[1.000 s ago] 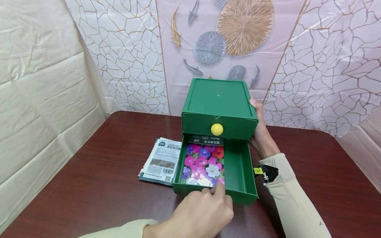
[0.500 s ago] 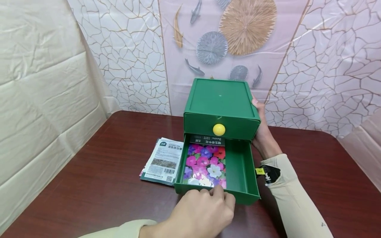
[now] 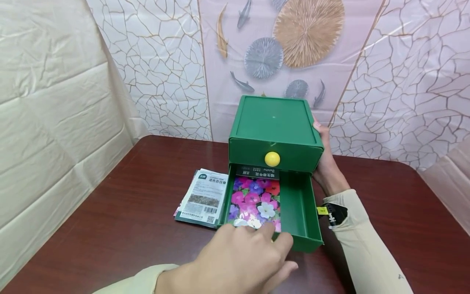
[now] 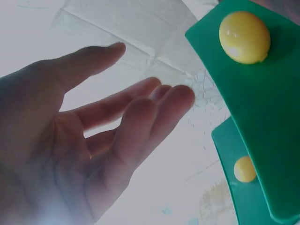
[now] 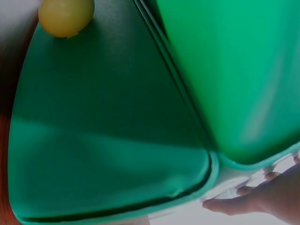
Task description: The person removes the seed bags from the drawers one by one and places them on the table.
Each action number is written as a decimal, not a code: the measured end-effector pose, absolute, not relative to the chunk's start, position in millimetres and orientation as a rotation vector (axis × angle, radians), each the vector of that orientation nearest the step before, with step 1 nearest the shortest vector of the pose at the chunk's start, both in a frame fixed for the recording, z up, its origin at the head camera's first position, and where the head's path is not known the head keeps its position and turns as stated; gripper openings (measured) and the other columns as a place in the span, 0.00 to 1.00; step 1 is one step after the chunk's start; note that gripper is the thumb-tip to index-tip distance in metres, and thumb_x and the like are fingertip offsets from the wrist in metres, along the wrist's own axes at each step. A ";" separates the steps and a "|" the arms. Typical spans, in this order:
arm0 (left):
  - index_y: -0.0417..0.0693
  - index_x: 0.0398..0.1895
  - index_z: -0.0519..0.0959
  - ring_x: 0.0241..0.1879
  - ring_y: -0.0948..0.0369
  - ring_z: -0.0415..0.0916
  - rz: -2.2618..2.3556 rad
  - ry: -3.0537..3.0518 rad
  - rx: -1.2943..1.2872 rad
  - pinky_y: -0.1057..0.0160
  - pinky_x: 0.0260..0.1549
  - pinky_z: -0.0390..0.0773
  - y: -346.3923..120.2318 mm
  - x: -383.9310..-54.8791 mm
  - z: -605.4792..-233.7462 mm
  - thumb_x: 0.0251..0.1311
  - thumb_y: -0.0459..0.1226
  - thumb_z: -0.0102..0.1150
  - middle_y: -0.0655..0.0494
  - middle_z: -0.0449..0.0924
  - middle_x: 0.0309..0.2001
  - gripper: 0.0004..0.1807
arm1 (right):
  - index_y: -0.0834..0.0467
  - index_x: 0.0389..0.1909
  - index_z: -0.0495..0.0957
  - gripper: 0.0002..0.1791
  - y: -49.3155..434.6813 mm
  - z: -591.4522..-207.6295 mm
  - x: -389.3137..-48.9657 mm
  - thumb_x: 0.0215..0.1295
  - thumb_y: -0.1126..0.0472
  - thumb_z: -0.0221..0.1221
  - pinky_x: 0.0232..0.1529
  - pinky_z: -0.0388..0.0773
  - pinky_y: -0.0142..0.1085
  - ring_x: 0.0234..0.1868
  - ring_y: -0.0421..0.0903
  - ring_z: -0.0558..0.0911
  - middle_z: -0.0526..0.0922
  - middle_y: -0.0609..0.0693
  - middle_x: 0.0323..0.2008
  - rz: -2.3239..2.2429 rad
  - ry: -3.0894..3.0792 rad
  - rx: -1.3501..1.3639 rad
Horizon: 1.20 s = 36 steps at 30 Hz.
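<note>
A green two-drawer cabinet (image 3: 275, 118) has its upper drawer closed and its lower drawer (image 3: 299, 208) pulled out. Inside the lower drawer, on its left side, lies a flower seed packet (image 3: 253, 204) with pink, purple and white blooms. My left hand (image 3: 235, 257) is just in front of that drawer, and in the left wrist view its loosely bent fingers stand apart from the lower drawer's yellow knob (image 4: 244, 37). My right hand (image 3: 324, 163) rests against the cabinet's right side, its fingertips partly hidden in the head view; in the right wrist view its fingers (image 5: 267, 197) reach along that side.
A small stack of seed packets (image 3: 205, 196) lies left of the drawer, the top one with its white printed side up. Everything stands on a dark red-brown table (image 3: 128, 220). Behind it hangs a patterned cloth (image 3: 165, 61).
My left hand has let go at the lower drawer's front, its fingers loosening and the thumb coming out to the right. The right hand still rests at the cabinet's side.
</note>
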<state>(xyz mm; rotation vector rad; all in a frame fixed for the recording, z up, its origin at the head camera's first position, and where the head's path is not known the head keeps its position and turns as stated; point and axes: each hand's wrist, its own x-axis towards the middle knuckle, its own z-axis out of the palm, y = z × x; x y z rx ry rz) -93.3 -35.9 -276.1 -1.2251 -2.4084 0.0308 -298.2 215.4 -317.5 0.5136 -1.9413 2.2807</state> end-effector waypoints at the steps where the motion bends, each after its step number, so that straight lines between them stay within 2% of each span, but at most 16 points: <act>1: 0.60 0.40 0.83 0.15 0.68 0.74 0.003 -2.410 -1.196 0.70 0.09 0.67 -36.8 -93.8 -273.3 0.73 0.60 0.57 0.64 0.84 0.33 0.17 | 0.33 0.86 0.40 0.38 215.7 -316.7 -298.5 0.80 0.33 0.37 0.73 0.50 0.39 0.81 0.42 0.46 0.40 0.42 0.86 2.282 -1.941 0.511; 6: 0.57 0.41 0.85 0.20 0.66 0.75 -0.151 -2.450 -0.994 0.67 0.10 0.67 -39.7 -105.7 -266.1 0.72 0.58 0.61 0.62 0.81 0.28 0.18 | 0.34 0.86 0.42 0.39 217.5 -312.8 -301.3 0.78 0.35 0.40 0.68 0.56 0.39 0.77 0.45 0.52 0.44 0.47 0.85 2.312 -1.928 0.519; 10: 0.53 0.42 0.87 0.23 0.63 0.80 -0.161 -2.492 -0.834 0.66 0.11 0.70 -39.3 -121.2 -270.0 0.71 0.56 0.64 0.57 0.83 0.29 0.18 | 0.35 0.86 0.43 0.38 220.5 -312.1 -302.9 0.79 0.37 0.41 0.67 0.58 0.39 0.77 0.47 0.54 0.46 0.50 0.84 2.337 -1.943 0.517; 14: 0.49 0.41 0.87 0.23 0.60 0.81 -0.166 -2.563 -0.781 0.63 0.14 0.78 -37.5 -136.8 -277.2 0.69 0.52 0.68 0.54 0.83 0.31 0.16 | 0.34 0.86 0.43 0.38 225.9 -313.2 -302.4 0.79 0.37 0.41 0.71 0.54 0.44 0.79 0.48 0.51 0.45 0.48 0.85 2.340 -1.994 0.517; 17: 0.46 0.39 0.86 0.24 0.59 0.80 -0.190 -2.602 -0.782 0.61 0.18 0.81 -36.5 -148.1 -284.2 0.68 0.50 0.70 0.52 0.81 0.30 0.16 | 0.32 0.85 0.43 0.37 231.0 -313.6 -299.9 0.79 0.36 0.41 0.76 0.47 0.49 0.81 0.47 0.48 0.43 0.45 0.85 2.341 -2.055 0.469; 19: 0.44 0.40 0.87 0.25 0.58 0.80 -0.194 -2.637 -0.780 0.61 0.21 0.84 -36.1 -154.2 -288.0 0.67 0.49 0.71 0.50 0.81 0.32 0.17 | 0.32 0.85 0.44 0.38 233.2 -313.5 -297.7 0.80 0.33 0.42 0.78 0.44 0.52 0.82 0.48 0.47 0.43 0.45 0.85 2.355 -2.081 0.439; 23: 0.41 0.45 0.87 0.26 0.58 0.79 -0.163 -2.704 -0.755 0.61 0.24 0.86 -34.6 -161.5 -293.9 0.67 0.49 0.71 0.49 0.80 0.33 0.19 | 0.33 0.86 0.42 0.41 234.2 -313.5 -294.7 0.78 0.28 0.40 0.81 0.38 0.51 0.84 0.45 0.43 0.40 0.43 0.86 2.375 -2.077 0.458; 30: 0.40 0.49 0.87 0.29 0.56 0.83 -0.104 -2.772 -0.731 0.59 0.26 0.87 -30.2 -168.7 -298.4 0.68 0.49 0.70 0.48 0.82 0.35 0.21 | 0.28 0.84 0.41 0.39 232.9 -312.1 -293.5 0.78 0.30 0.43 0.76 0.45 0.53 0.82 0.48 0.45 0.39 0.43 0.86 2.356 -2.099 0.473; 36: 0.40 0.48 0.87 0.28 0.55 0.84 -0.048 -2.812 -0.681 0.59 0.26 0.87 -24.8 -178.0 -297.9 0.68 0.51 0.70 0.48 0.84 0.34 0.22 | 0.29 0.85 0.38 0.41 228.8 -312.7 -295.9 0.77 0.32 0.44 0.78 0.41 0.54 0.82 0.48 0.43 0.37 0.44 0.86 2.334 -2.066 0.468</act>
